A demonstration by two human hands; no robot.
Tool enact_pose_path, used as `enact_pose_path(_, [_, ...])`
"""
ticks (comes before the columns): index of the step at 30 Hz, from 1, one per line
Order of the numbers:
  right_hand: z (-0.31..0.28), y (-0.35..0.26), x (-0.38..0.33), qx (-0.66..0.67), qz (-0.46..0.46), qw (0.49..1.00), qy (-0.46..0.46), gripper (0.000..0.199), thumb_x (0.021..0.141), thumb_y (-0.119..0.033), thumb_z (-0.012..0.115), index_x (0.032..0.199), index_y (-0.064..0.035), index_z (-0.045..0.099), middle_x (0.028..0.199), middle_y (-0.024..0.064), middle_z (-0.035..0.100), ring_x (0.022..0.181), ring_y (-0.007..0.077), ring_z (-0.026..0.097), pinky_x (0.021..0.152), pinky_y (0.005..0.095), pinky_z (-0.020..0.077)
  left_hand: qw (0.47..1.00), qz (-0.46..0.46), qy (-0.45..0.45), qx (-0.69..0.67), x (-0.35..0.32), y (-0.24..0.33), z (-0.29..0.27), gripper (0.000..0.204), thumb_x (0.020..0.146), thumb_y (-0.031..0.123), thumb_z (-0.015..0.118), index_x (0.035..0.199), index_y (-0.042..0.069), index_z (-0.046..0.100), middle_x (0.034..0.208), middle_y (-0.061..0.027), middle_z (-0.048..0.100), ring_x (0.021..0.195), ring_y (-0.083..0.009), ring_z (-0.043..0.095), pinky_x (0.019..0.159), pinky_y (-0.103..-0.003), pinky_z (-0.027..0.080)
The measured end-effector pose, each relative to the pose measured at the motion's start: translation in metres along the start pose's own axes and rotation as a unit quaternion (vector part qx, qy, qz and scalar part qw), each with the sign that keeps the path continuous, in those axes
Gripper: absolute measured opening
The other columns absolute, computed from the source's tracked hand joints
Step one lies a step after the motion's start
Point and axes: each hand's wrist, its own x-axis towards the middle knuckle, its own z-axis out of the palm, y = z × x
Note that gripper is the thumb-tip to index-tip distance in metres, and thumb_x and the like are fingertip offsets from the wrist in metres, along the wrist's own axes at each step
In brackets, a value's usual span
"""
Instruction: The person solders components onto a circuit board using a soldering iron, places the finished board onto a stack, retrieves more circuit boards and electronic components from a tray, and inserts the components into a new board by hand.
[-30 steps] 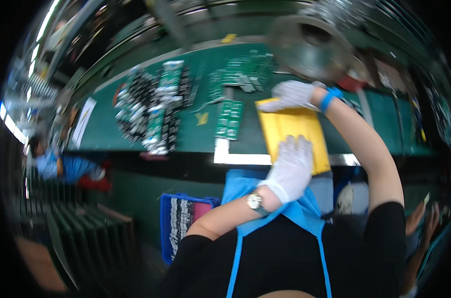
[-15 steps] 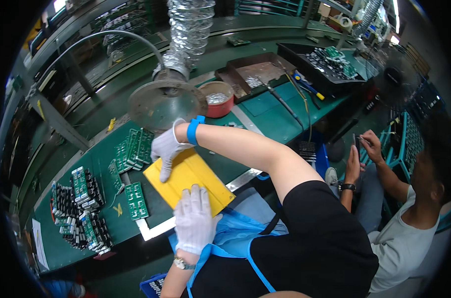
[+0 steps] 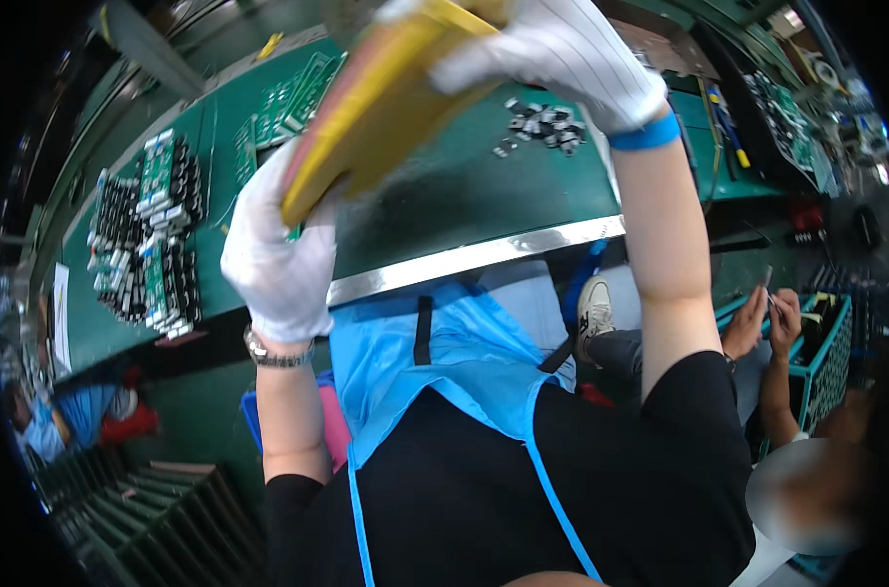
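Both my hands wear white gloves and hold a flat yellow panel (image 3: pixel 396 108), lifted above the green bench and tilted steeply, its edge blurred by motion. My left hand (image 3: pixel 283 249) grips the lower left end, thumb on the near side. At the upper right end is my right hand (image 3: pixel 572 64), closed on the panel with some fingers hidden behind it. Under and to the right of the panel, a pile of small black and silver parts (image 3: pixel 545 127) lies on the bench. Green circuit boards (image 3: pixel 288 103) stand left of the panel, partly covered by it.
Stacked circuit boards with black and white parts (image 3: pixel 161 235) fill the bench's left end. A metal strip (image 3: pixel 484 256) runs along the front edge. At right are a black tray of boards (image 3: pixel 782 117) and a seated co-worker's hands (image 3: pixel 762 318). Green racks (image 3: pixel 161 528) stand lower left.
The yellow panel has been raised off the bench front and tipped up. My hands have moved up and apart with it. The small parts pile now shows, and my view has shifted.
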Motion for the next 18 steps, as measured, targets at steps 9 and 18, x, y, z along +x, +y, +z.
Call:
enact_pose_path(9, [0.087,0.073,-0.103,-0.198,-0.113,0.971,0.064,0.02,0.078,-0.009,0.07,0.098,-0.0132,0.07,0.095,0.006,0.071,0.092,0.0289,0.067,0.087,0.0393,0.0527,0.962,0.157,-0.206,0.083,-0.04,-0.024,-0.006,0.061,0.06,-0.007,0.065,0.119,0.007,0.069,0.111,-0.0122,0.073,0.102,-0.0334,0.071,0.09,-0.043,0.057])
enact_pose_path(18, [0.092,0.086,-0.117,-0.212,-0.087,0.973,0.004,0.027,0.081,-0.006,0.065,0.107,-0.0118,0.069,0.109,0.01,0.069,0.107,0.0313,0.065,0.1,0.0415,0.0501,0.933,0.103,-0.342,0.049,-0.049,-0.018,-0.006,0.066,0.078,0.038,0.08,0.133,0.007,0.059,0.128,-0.0152,0.064,0.119,-0.0356,0.061,0.104,-0.046,0.046])
